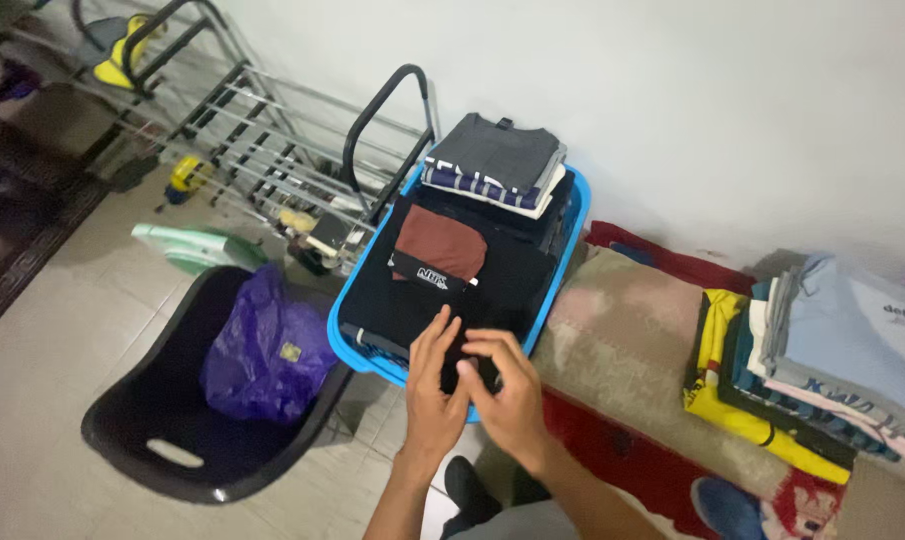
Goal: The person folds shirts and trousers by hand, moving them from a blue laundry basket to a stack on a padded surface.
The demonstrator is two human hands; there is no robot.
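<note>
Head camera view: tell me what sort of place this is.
Probably a room at home where laundry is sorted: a blue laundry basket of folded clothes, a clothes stack on a blanket, and a folded drying rack by the wall.

Bare forearms, 2 unadorned hands, seemingly grey trousers (518,522).

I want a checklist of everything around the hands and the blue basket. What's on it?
Surface: pale tiled floor; brownish mat beside the basket.
Job's things: blue basket filled with folded dark clothes; a small black item under the hands.
Clutter: black tub holding a purple bag; stack of folded shirts.
Hands: left hand and right hand both on the black item.
Cables: nothing seen.
Surroundings: white wall; metal rack.
</note>
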